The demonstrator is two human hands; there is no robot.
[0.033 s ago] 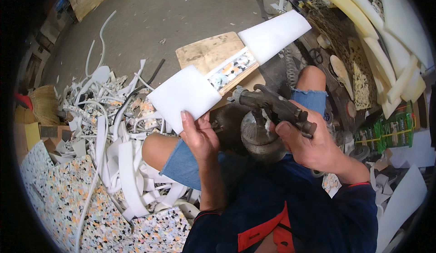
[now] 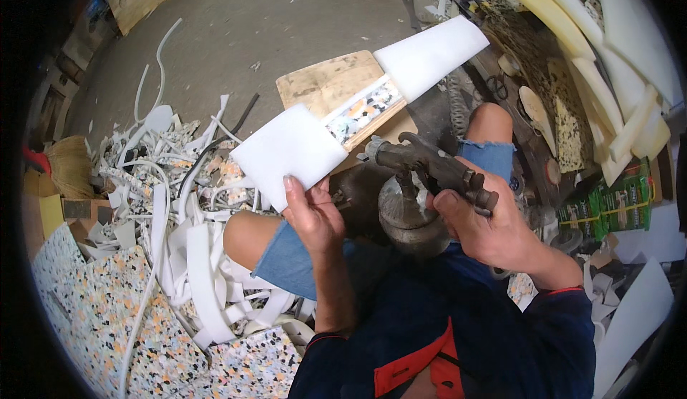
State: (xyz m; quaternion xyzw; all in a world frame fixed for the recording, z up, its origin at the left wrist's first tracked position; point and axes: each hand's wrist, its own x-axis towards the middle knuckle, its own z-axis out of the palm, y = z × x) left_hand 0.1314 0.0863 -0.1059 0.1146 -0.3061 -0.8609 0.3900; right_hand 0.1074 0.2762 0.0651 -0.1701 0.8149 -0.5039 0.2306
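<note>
Between the thumb and fingers of my left hand (image 2: 315, 216) is the near edge of a white foam sheet (image 2: 290, 148). This sheet runs up to a wooden frame that carries a strip of speckled foam (image 2: 365, 113). A second white foam sheet (image 2: 433, 50) extends from the frame's far end. Behind it shows a stained plywood board (image 2: 333, 80). My right hand (image 2: 494, 227) is closed around a dark, grimy spray gun (image 2: 422, 163), its nozzle pointing left toward the frame. A round metal cup (image 2: 411, 220) hangs under the gun. Whether spray is coming out, I cannot tell.
White and speckled foam offcuts (image 2: 200, 227) are heaped at the left, above large speckled foam sheets (image 2: 136, 320). A straw broom (image 2: 71, 166) stands at the far left. Scissors (image 2: 497, 88) and curved foam pieces (image 2: 594, 62) lie at the right, near green packets (image 2: 622, 202).
</note>
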